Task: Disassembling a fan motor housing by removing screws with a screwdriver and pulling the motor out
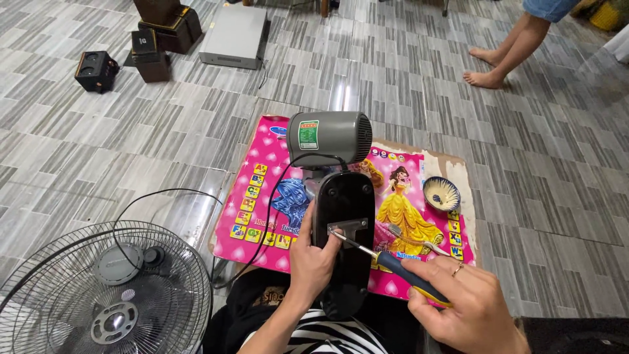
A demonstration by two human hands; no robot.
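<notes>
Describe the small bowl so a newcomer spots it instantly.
Find the pink picture mat on the tiled floor. At its far right corner, past the fan motor, sits the bowl: small, round, blue outside, cream inside, the only dish there.

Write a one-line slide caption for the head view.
Left hand steadies a black fan housing with grey motor while right hand holds a screwdriver at its metal bracket.

I see a glossy black plastic housing (346, 223) under a matt grey motor (331, 137), with a bare metal bracket (348, 226). The screwdriver (393, 265) has a shiny metal shaft and a blue-and-yellow grip. The mat (262, 196) looks glossy, the floor (98, 144) polished, and the fan grille (98, 295) is thin wire.
</notes>
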